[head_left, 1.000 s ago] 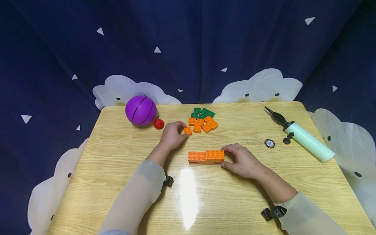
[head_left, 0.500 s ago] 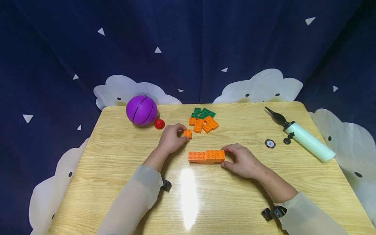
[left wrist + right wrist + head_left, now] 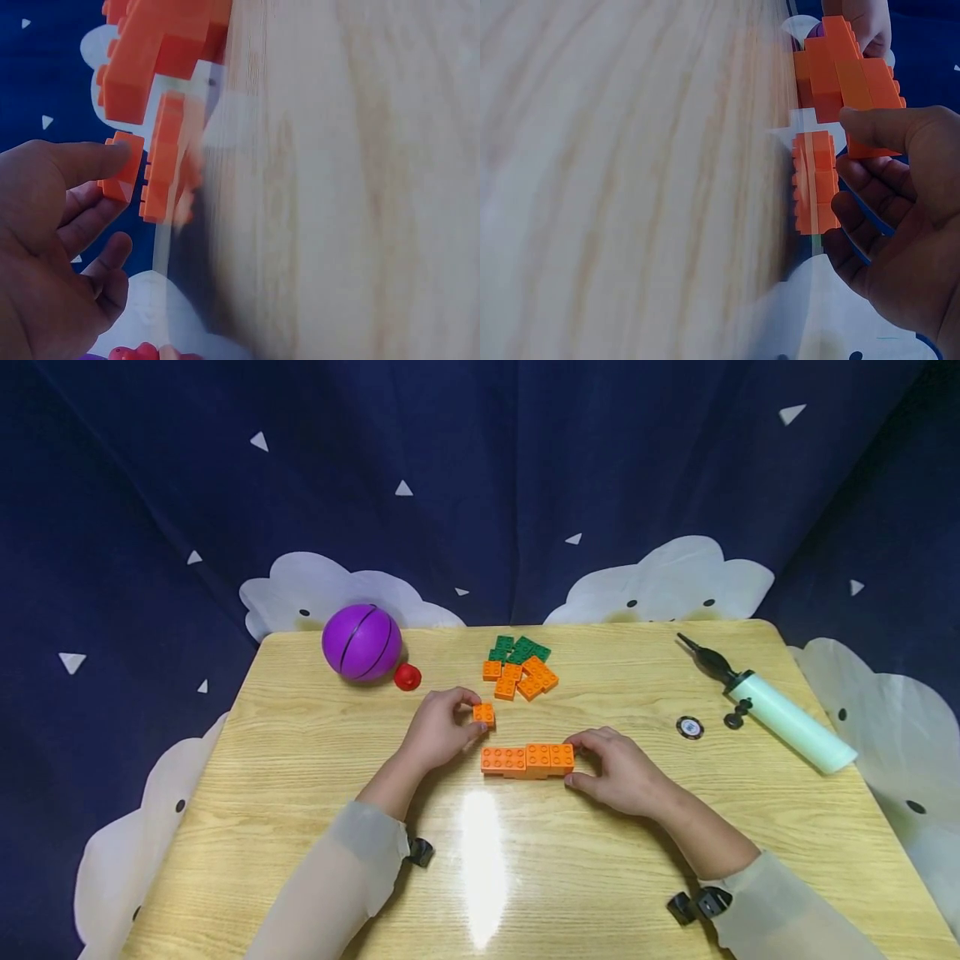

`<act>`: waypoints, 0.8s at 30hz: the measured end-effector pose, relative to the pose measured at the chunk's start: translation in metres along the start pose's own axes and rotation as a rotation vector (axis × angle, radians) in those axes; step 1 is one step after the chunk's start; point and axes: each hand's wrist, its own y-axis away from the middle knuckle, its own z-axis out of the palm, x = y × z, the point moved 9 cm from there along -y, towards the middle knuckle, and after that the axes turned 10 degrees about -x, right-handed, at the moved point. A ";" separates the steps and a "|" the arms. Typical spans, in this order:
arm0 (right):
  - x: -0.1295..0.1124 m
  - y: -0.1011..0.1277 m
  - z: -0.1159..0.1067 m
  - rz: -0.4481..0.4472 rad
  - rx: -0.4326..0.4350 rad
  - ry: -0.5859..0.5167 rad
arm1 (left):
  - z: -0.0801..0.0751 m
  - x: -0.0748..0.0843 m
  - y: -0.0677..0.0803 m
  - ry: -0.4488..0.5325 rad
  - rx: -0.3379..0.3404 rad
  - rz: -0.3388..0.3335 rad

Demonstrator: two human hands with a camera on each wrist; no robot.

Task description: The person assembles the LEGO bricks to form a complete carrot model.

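Between thumb and fingers, my left hand (image 3: 437,728) pinches a small square orange building block (image 3: 483,714), studs up. In the left wrist view the same block (image 3: 124,166) sits at the fingertips. Just in front of it lies a row of joined orange blocks (image 3: 527,760), its right part higher than its left. My right hand (image 3: 621,770) grips the right end of this row, thumb on the near side and fingers on the far side. The right wrist view shows the joined row (image 3: 847,79) held at its end by the thumb and fingers.
Behind my hands lie several loose orange blocks (image 3: 506,687) and several green blocks (image 3: 519,650). A purple ball (image 3: 362,642) and a small red object (image 3: 407,677) are at the back left. To the right lie a poker chip (image 3: 689,727), a small black piece (image 3: 737,713) and a hand pump (image 3: 787,721).
My left hand has drawn the small orange block toward me and slightly right, closer to the joined row. The right hand and the row have stayed in place.
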 end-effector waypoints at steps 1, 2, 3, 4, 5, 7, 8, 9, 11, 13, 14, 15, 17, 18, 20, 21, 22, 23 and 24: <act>0.000 0.000 0.000 0.000 0.001 0.000 | 0.000 0.001 0.002 0.006 -0.002 0.000; 0.000 0.000 0.000 0.000 0.002 -0.002 | 0.000 0.002 0.003 0.010 -0.003 0.002; 0.000 0.000 0.000 -0.001 0.003 -0.001 | 0.000 0.003 0.005 0.016 -0.003 0.004; 0.000 0.000 0.000 -0.001 0.003 -0.002 | 0.000 0.003 0.006 0.021 -0.002 0.007; 0.000 0.000 0.000 -0.002 0.004 -0.001 | -0.001 0.005 0.008 0.026 0.000 0.011; 0.000 0.000 0.000 -0.002 0.003 -0.002 | -0.002 0.007 0.011 0.033 0.004 0.022; 0.000 0.000 0.000 -0.002 0.002 -0.002 | -0.002 0.008 0.012 0.037 0.005 0.027; 0.000 0.000 0.000 -0.001 0.001 0.000 | -0.003 0.010 0.014 0.043 0.004 0.032; 0.001 0.000 0.001 0.000 0.002 0.002 | -0.003 0.013 0.017 0.053 0.002 0.041; 0.001 0.001 0.001 0.000 0.003 0.004 | -0.003 0.015 0.019 0.059 0.002 0.051; 0.001 0.001 0.001 0.000 0.004 0.005 | -0.003 0.017 0.020 0.064 0.001 0.058; 0.001 0.001 0.001 -0.001 0.005 0.007 | -0.003 0.018 0.022 0.067 0.001 0.064; 0.000 0.001 0.001 -0.003 0.007 0.006 | -0.002 0.021 0.024 0.074 -0.001 0.078; 0.000 0.001 0.001 -0.004 0.007 0.005 | -0.002 0.023 0.025 0.074 -0.001 0.089; -0.001 0.000 0.001 -0.005 0.007 0.007 | -0.001 0.026 0.028 0.080 -0.007 0.106; -0.001 0.000 0.001 -0.006 0.007 0.008 | 0.000 0.028 0.029 0.082 -0.009 0.116; -0.001 0.000 0.001 -0.007 0.007 0.010 | 0.001 0.030 0.031 0.084 -0.013 0.127; -0.001 0.000 0.001 -0.008 0.008 0.011 | 0.001 0.032 0.032 0.082 -0.014 0.138; -0.001 0.000 0.001 -0.008 0.008 0.012 | 0.002 0.034 0.033 0.082 -0.017 0.147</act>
